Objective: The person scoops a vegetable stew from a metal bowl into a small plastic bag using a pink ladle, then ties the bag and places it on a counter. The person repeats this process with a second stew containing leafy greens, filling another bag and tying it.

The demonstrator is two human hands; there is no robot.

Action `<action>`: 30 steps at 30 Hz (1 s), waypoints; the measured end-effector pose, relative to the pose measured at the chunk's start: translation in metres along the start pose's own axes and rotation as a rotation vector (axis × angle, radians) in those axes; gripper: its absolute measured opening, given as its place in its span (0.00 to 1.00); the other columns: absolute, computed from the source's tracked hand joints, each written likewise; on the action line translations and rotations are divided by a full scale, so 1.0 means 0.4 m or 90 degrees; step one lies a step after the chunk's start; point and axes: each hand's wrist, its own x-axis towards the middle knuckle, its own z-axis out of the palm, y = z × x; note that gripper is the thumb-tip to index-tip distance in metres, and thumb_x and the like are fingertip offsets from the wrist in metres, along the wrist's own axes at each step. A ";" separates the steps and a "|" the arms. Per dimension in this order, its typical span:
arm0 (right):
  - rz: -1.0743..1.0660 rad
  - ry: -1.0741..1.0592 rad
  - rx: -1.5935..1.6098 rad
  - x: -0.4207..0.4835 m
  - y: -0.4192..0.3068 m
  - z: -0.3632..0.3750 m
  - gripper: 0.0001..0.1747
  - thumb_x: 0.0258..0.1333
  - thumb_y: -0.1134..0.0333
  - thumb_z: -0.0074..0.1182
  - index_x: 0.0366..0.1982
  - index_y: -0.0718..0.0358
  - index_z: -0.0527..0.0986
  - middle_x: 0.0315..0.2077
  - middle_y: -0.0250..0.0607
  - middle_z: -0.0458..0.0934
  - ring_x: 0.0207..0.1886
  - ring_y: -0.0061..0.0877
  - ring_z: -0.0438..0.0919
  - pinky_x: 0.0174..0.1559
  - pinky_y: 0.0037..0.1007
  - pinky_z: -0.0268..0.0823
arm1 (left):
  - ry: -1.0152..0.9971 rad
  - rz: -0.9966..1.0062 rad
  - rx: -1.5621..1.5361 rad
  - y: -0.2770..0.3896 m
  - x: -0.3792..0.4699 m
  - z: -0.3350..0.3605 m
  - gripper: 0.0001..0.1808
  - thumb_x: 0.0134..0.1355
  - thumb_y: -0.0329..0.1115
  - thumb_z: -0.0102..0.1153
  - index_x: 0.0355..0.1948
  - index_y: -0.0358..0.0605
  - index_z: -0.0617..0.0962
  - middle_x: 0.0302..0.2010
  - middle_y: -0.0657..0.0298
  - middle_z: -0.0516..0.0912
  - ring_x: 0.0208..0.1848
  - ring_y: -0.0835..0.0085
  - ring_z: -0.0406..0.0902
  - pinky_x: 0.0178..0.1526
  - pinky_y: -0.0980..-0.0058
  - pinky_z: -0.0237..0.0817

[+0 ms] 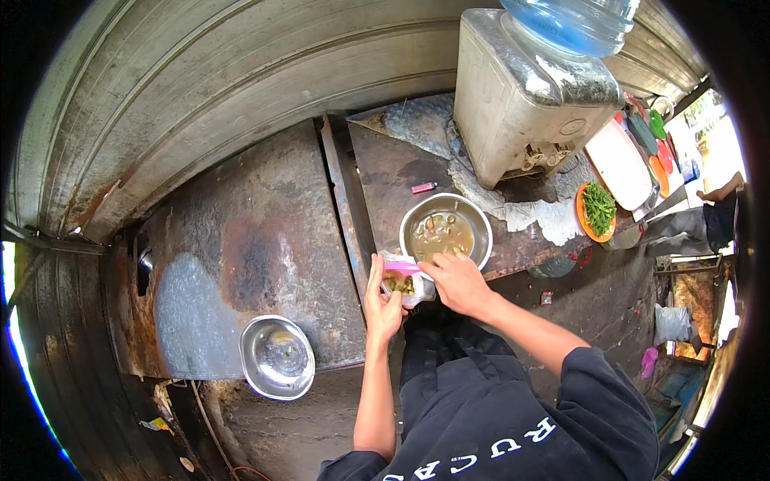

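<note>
My left hand (385, 306) grips the left side of a clear plastic bag (402, 282) with a pink band and green pieces of food in it. On the bag's other side, my right hand (457, 282) is bent over its edge, beside the near rim of a metal bowl; whether its fingers pinch the plastic cannot be told. That metal bowl (487, 231) holds a cloudy broth (442, 237) with pale pieces in it, and stands on the worn table just beyond both hands. A pink lighter (423, 187) lies behind the bowl.
A second metal bowl (278, 358) stands at the left table's front edge. A water dispenser (529, 102) stands at the back right, near an orange plate of green vegetables (597, 210) and a white tray (619, 162). Part of another person (719, 210) shows at far right.
</note>
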 end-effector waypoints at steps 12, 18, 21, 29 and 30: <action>0.320 -0.028 0.029 -0.049 0.187 -0.044 0.14 0.62 0.67 0.56 0.46 0.61 0.85 0.42 0.50 0.88 0.46 0.46 0.87 0.49 0.47 0.78 | 0.031 -0.007 -0.058 0.002 -0.018 -0.026 0.49 0.57 0.11 0.41 0.83 0.44 0.60 0.80 0.48 0.65 0.31 0.73 0.87 0.25 0.80 0.79; 0.347 -0.259 -0.282 0.017 0.431 0.058 0.12 0.58 0.67 0.61 0.41 0.63 0.86 0.42 0.50 0.90 0.48 0.42 0.89 0.51 0.46 0.80 | 0.019 -0.033 -0.053 0.009 -0.011 -0.022 0.49 0.56 0.12 0.41 0.83 0.44 0.60 0.74 0.45 0.72 0.31 0.73 0.87 0.26 0.80 0.79; 0.344 -0.312 -0.239 0.035 0.447 0.133 0.12 0.57 0.68 0.62 0.43 0.61 0.86 0.44 0.51 0.89 0.50 0.43 0.89 0.52 0.45 0.80 | 0.025 -0.034 -0.055 0.014 -0.006 -0.022 0.49 0.56 0.12 0.40 0.83 0.45 0.61 0.73 0.45 0.74 0.31 0.73 0.86 0.26 0.80 0.79; 0.406 -0.141 -0.053 0.046 0.371 0.333 0.15 0.66 0.68 0.52 0.53 0.57 0.80 0.46 0.53 0.87 0.51 0.50 0.86 0.55 0.51 0.77 | 0.005 -0.091 -0.078 0.013 0.005 -0.028 0.50 0.57 0.12 0.40 0.84 0.48 0.60 0.73 0.49 0.73 0.31 0.74 0.87 0.26 0.80 0.78; 0.423 -0.087 -0.032 0.048 0.369 0.352 0.15 0.67 0.67 0.51 0.52 0.57 0.79 0.47 0.53 0.87 0.51 0.51 0.85 0.55 0.52 0.76 | -0.001 -0.097 -0.081 0.013 0.006 -0.028 0.50 0.57 0.11 0.40 0.84 0.49 0.60 0.77 0.51 0.70 0.31 0.74 0.87 0.26 0.80 0.78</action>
